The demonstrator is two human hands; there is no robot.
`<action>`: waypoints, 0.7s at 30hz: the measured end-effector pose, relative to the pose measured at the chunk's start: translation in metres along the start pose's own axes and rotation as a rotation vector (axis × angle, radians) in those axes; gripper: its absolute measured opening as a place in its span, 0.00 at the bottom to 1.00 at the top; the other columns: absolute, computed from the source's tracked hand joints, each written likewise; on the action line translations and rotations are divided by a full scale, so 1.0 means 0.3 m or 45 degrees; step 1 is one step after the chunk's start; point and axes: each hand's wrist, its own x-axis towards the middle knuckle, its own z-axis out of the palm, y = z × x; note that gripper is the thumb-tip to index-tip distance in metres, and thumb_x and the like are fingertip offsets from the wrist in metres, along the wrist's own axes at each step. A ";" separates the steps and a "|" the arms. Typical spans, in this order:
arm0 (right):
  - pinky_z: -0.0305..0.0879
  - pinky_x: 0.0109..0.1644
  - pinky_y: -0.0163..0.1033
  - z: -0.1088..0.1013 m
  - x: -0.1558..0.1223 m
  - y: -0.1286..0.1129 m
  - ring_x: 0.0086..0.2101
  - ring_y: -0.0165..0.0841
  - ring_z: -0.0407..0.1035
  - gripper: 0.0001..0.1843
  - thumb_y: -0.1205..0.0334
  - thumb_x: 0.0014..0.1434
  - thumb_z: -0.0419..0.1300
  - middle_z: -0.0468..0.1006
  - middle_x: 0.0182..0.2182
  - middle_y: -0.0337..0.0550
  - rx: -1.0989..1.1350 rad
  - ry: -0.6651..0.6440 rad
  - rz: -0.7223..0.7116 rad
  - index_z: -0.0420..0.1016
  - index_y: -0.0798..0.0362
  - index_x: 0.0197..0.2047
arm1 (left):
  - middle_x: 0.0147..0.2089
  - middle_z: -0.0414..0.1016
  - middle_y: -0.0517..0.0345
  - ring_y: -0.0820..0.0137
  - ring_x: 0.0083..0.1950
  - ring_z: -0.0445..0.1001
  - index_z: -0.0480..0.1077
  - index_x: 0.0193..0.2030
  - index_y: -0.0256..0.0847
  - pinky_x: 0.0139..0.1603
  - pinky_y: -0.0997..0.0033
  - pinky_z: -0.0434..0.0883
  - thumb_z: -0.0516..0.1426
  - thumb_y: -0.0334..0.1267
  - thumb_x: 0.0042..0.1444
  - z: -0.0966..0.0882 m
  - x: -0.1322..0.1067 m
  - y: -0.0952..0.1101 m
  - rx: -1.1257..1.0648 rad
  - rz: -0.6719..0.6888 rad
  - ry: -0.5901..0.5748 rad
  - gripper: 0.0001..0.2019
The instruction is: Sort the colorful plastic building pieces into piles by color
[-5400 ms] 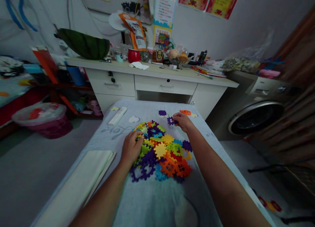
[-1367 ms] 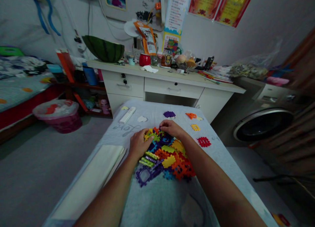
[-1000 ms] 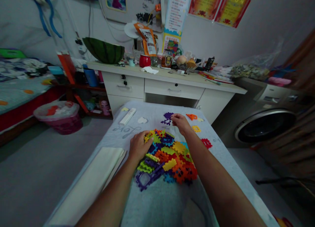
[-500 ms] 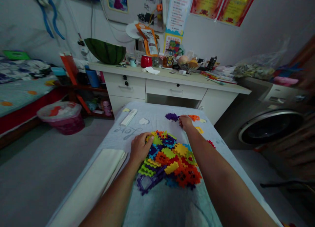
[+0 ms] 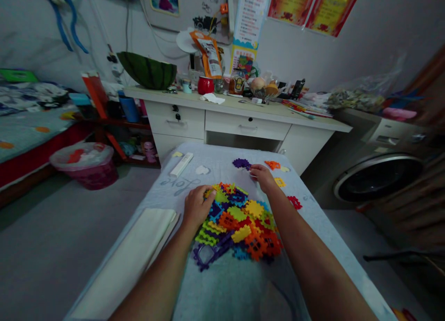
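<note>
A heap of interlocking plastic building pieces (image 5: 237,214) in orange, yellow, lime, blue, red and purple lies in the middle of the cloth-covered table (image 5: 215,293). My left hand (image 5: 199,207) rests on the heap's left edge, thumb apart from the fingers, over yellow and lime pieces. Beyond the heap, my right hand (image 5: 263,176) is by the right end of a purple toothed piece (image 5: 241,163) lying on the cloth. Its fingers look loosened and slightly apart. An orange piece (image 5: 272,165), a yellow square piece (image 5: 280,182) and a red piece (image 5: 295,202) lie separately to the right.
A folded white cloth or board (image 5: 139,251) lies along the table's left side, with a white narrow box (image 5: 181,165) farther back. Behind stands a desk (image 5: 243,130) bearing a watermelon half (image 5: 148,70) and clutter. A washing machine (image 5: 378,158) is at right, a pink bin (image 5: 88,168) at left.
My right hand has drawn slightly back toward me, its pinch on the purple piece loosened. The left hand stays on the heap. The whole view has shifted slightly.
</note>
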 end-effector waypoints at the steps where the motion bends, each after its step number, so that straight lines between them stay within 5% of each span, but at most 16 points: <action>1: 0.64 0.34 0.33 -0.005 -0.026 -0.013 0.29 0.28 0.69 0.11 0.62 0.45 0.62 0.75 0.30 0.38 -0.050 -0.094 -0.043 0.71 0.53 0.35 | 0.50 0.79 0.55 0.62 0.52 0.73 0.74 0.46 0.45 0.55 0.61 0.66 0.52 0.48 0.62 0.001 0.000 -0.001 0.002 -0.004 0.001 0.14; 7: 0.63 0.36 0.35 -0.001 -0.166 -0.077 0.31 0.30 0.69 0.09 0.63 0.50 0.64 0.77 0.31 0.39 -0.761 -0.667 -0.315 0.76 0.54 0.37 | 0.50 0.79 0.56 0.61 0.52 0.73 0.74 0.46 0.45 0.56 0.59 0.66 0.53 0.46 0.60 0.006 -0.002 -0.006 0.046 -0.003 -0.010 0.13; 12: 0.63 0.38 0.35 0.012 -0.192 -0.065 0.35 0.32 0.70 0.15 0.67 0.50 0.66 0.79 0.40 0.45 -1.013 -0.613 -0.343 0.77 0.53 0.43 | 0.48 0.79 0.55 0.61 0.51 0.74 0.74 0.46 0.45 0.54 0.59 0.67 0.52 0.45 0.60 0.006 -0.002 -0.007 0.044 0.003 -0.014 0.14; 21: 0.59 0.28 0.30 -0.010 -0.159 -0.005 0.27 0.26 0.65 0.18 0.65 0.52 0.64 0.74 0.29 0.35 -0.870 -0.651 -0.194 0.73 0.53 0.47 | 0.47 0.79 0.55 0.62 0.49 0.75 0.75 0.44 0.45 0.53 0.61 0.68 0.53 0.44 0.59 0.008 -0.001 -0.006 0.014 0.030 0.005 0.13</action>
